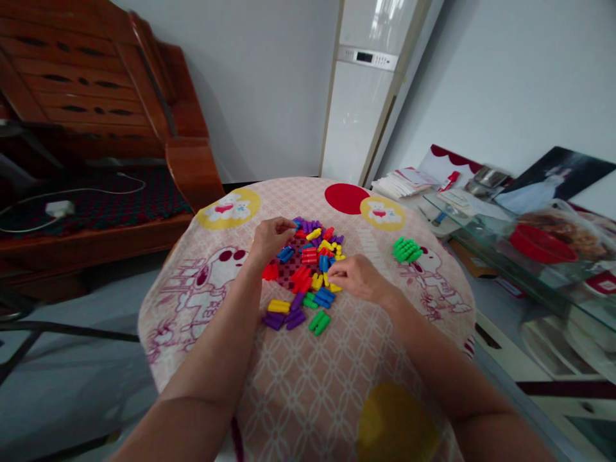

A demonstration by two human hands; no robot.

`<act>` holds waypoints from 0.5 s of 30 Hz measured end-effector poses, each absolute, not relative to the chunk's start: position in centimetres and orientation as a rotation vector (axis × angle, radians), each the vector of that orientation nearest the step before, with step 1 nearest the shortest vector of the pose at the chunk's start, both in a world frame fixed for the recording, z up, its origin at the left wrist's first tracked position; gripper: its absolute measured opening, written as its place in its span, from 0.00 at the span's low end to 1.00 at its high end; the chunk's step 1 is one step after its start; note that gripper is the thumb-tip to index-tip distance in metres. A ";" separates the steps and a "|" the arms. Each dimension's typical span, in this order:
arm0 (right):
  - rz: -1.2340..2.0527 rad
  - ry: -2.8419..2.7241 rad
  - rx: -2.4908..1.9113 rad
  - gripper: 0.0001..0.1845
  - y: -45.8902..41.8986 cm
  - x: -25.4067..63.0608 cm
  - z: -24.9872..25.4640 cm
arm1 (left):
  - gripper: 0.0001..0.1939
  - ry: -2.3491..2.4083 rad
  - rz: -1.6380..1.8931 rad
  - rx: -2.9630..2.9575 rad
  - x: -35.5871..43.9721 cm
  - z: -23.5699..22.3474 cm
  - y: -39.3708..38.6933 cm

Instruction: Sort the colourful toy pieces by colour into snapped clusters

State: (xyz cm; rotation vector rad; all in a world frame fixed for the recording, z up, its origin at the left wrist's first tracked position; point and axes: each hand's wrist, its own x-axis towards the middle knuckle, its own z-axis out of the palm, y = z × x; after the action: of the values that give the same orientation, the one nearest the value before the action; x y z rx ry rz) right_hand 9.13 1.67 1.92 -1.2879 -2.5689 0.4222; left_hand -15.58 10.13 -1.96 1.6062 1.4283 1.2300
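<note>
A spread of bullet-shaped plastic building blocks in several colours lies on the round table. My left hand (pixel 273 239) reaches over the pile's left side, fingers curled together near a blue block at the far edge; what they hold, if anything, is hidden. On the other side, my right hand (pixel 360 277) has thumb and fingers pinched beside a yellow block (pixel 317 281); its grip is too small to make out. Between the hands lie red blocks (pixel 308 256) and a blue block (pixel 324 263). Closer to me are purple blocks (pixel 295 319), a yellow pair (pixel 278 306) and green blocks (pixel 319 323).
A joined cluster of green blocks (pixel 407 250) sits apart on the right of the patterned tablecloth (pixel 308 385). To the right stands a glass shelf (pixel 520 256) with a red bowl (pixel 543 244). A wooden bench (pixel 192 167) is at the left, a white cabinet-like appliance (pixel 359 109) behind.
</note>
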 end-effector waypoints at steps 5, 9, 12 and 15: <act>0.225 -2.880 -1.415 0.17 -1.7 4.7 -0.1 | 0.12 1.462 1.207 1.543 -15.7 -2.6 10.3; 0.197 -2.912 -1.442 0.15 -2.6 3.7 -0.8 | 0.12 1.438 1.205 1.507 -15.5 -3.0 10.4; 0.268 -2.771 -1.482 0.15 -2.7 4.0 -0.6 | 0.12 1.449 1.202 1.482 -15.5 -3.3 10.6; 0.473 -2.452 -1.478 0.15 -2.2 5.5 0.2 | 0.12 1.457 1.198 1.469 -15.5 -3.5 10.8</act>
State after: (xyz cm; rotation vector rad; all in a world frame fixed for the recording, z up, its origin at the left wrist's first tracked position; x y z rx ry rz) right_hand 5.54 -2.21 0.18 -1.4784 -2.4524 0.4727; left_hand -15.53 10.77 -3.53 1.4690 1.4572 1.1976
